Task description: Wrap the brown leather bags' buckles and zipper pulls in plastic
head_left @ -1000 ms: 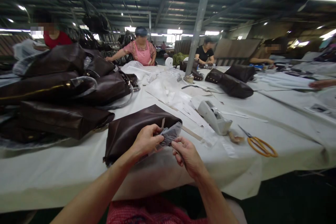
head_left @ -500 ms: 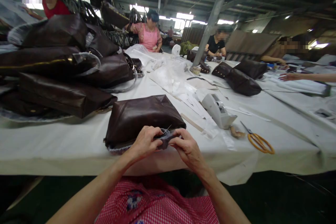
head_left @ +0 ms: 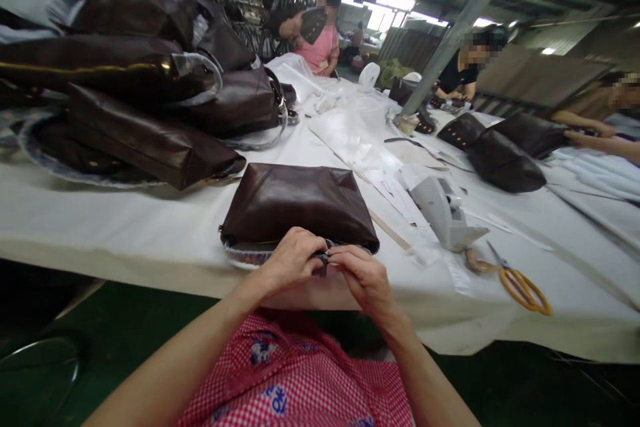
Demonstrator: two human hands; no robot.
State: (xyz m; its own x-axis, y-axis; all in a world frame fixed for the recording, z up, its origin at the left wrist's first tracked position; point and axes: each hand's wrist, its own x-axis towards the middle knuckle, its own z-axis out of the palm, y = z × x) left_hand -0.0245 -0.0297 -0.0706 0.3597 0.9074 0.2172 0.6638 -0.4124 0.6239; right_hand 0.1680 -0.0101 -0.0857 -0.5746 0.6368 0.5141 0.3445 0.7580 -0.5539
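A dark brown leather bag [head_left: 300, 203] lies on the white-covered table near its front edge. Clear plastic wrap [head_left: 247, 257] shows along the bag's near side. My left hand [head_left: 295, 257] is closed in a pinch at the bag's near right edge. Right beside it, my right hand [head_left: 363, 277] pinches too, fingertips almost meeting the left ones. Between them is a small dark piece [head_left: 323, 267], partly plastic-wrapped, seemingly the bag's strap; the fingers hide most of it.
Several brown bags [head_left: 130, 127] are piled at the left. To the right stand a grey tape dispenser [head_left: 445, 213] and orange-handled scissors [head_left: 523, 287]. Plastic sheeting [head_left: 350, 120] and paper strips lie beyond. Co-workers sit across the table, around a metal post [head_left: 460, 33].
The view has tilted down and turned, shifting the scene. My hands have come closer together on the strap piece, and the plastic around it is less visible. Across the table, a co-worker has lifted a bag.
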